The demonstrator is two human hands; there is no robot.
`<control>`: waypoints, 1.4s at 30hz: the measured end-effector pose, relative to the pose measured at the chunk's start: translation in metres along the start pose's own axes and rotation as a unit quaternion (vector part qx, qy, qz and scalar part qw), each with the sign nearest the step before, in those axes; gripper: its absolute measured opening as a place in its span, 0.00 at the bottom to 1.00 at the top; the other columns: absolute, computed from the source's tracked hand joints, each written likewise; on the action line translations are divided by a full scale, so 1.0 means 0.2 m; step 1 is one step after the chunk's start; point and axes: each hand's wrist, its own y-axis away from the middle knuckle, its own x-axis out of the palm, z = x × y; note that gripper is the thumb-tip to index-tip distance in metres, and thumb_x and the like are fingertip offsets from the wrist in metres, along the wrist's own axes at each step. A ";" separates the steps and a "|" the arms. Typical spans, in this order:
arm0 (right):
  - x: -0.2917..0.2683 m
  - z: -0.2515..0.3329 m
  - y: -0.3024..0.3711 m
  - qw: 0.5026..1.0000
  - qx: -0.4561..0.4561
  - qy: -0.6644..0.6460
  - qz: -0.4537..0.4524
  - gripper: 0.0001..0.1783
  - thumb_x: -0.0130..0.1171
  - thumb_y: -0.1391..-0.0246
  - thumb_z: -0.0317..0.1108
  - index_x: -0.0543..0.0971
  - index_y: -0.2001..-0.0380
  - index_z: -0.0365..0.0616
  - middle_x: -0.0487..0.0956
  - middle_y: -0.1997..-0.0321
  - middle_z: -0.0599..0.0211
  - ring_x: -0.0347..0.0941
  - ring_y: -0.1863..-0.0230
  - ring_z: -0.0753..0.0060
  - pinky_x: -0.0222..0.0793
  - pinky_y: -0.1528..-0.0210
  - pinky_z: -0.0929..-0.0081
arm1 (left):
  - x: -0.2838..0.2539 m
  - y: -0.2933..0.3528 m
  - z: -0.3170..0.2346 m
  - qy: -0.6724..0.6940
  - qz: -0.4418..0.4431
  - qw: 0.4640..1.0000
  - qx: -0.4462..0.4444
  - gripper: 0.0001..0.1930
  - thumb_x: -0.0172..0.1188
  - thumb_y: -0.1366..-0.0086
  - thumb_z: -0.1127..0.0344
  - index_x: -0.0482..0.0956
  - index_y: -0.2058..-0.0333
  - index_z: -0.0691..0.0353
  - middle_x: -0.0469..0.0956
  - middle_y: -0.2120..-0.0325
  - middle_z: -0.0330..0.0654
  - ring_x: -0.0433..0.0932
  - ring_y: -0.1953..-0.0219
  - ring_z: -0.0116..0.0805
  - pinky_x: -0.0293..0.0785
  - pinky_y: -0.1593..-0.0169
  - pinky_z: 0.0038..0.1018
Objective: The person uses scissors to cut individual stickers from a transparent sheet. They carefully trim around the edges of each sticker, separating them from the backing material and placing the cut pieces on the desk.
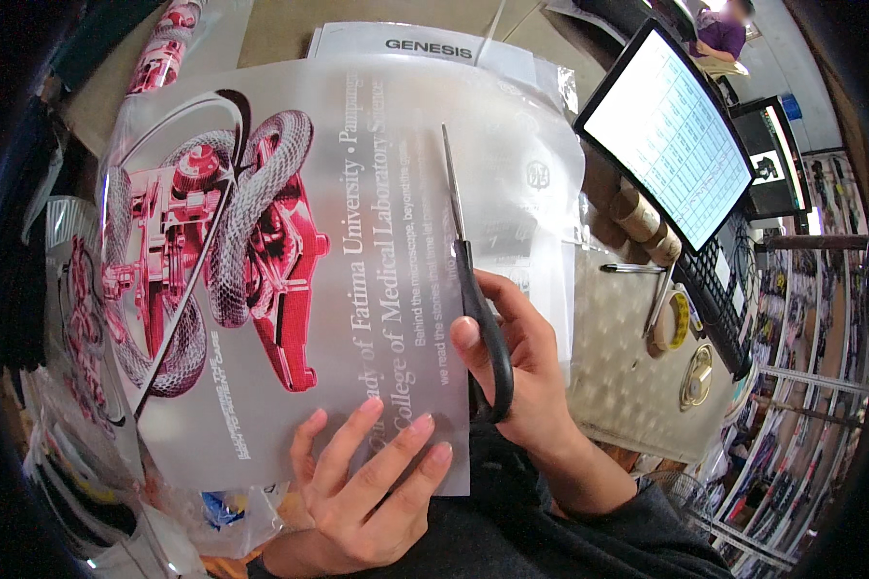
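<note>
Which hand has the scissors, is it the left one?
No, the right hand holds the scissors, while the left hand's fingers rest on the printed sheet.

From the right grip (526,381), the beige bench (632,410) is leaving bare room at four o'clock. A ring-shaped yellow tape roll (682,319) is obstructing two o'clock, a tilted black-framed monitor (666,135) is blocking one, and a translucent printed plastic sheet (338,289) is covering ten.

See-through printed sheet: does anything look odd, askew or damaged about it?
Mildly: the printed sheet is turned sideways to the person, so its lettering runs up and down. The left hand lies on it, and the right hand holds scissors. No spill or clear damage stands out.
</note>
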 end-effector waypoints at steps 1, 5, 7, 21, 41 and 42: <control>0.00 0.00 0.00 1.000 0.000 -0.001 0.000 0.28 0.58 0.44 0.39 0.62 0.46 0.34 0.72 0.78 0.71 0.64 0.82 0.86 0.57 0.83 0.85 | 0.00 0.00 0.00 -0.001 0.001 1.000 0.001 0.11 0.60 0.49 0.72 0.81 0.65 0.53 0.78 0.58 0.41 0.72 0.49 0.50 0.56 0.42 0.50; -0.01 0.00 0.01 1.000 -0.001 0.031 0.001 0.29 0.58 0.44 0.38 0.62 0.46 0.33 0.72 0.78 0.71 0.64 0.82 0.87 0.58 0.83 0.84 | 0.00 0.00 0.00 -0.001 -0.001 1.000 0.003 0.10 0.59 0.49 0.72 0.81 0.66 0.53 0.78 0.58 0.40 0.72 0.49 0.50 0.56 0.42 0.50; -0.01 0.01 0.01 0.999 0.005 0.042 -0.002 0.29 0.58 0.44 0.38 0.61 0.46 0.33 0.72 0.78 0.71 0.64 0.82 0.87 0.58 0.83 0.84 | 0.00 0.00 0.00 -0.001 -0.003 1.000 0.001 0.10 0.58 0.49 0.72 0.81 0.66 0.54 0.78 0.58 0.40 0.72 0.50 0.49 0.56 0.43 0.50; 0.01 0.07 -0.08 0.998 -0.023 0.053 -0.008 0.29 0.59 0.45 0.39 0.64 0.47 0.32 0.73 0.79 0.72 0.64 0.83 0.87 0.56 0.85 0.84 | -0.03 -0.04 0.01 0.011 -0.065 0.996 0.053 0.07 0.56 0.43 0.71 0.81 0.66 0.59 0.78 0.57 0.40 0.72 0.50 0.46 0.58 0.44 0.42; -0.08 0.31 -0.38 0.988 -0.145 0.040 0.029 0.26 0.62 0.48 0.42 0.70 0.53 0.35 0.70 0.84 0.74 0.62 0.88 0.85 0.56 0.88 0.82 | 0.14 0.02 0.05 -0.052 -0.077 0.995 0.021 0.10 0.59 0.50 0.71 0.82 0.66 0.58 0.78 0.59 0.43 0.73 0.51 0.48 0.58 0.43 0.45; -0.11 0.32 -0.35 0.988 -0.150 0.023 0.030 0.26 0.62 0.48 0.42 0.70 0.53 0.36 0.70 0.84 0.75 0.62 0.88 0.84 0.57 0.88 0.82 | 0.14 0.01 0.05 -0.067 -0.076 0.995 0.009 0.11 0.59 0.50 0.71 0.81 0.66 0.59 0.78 0.58 0.44 0.72 0.51 0.48 0.59 0.44 0.44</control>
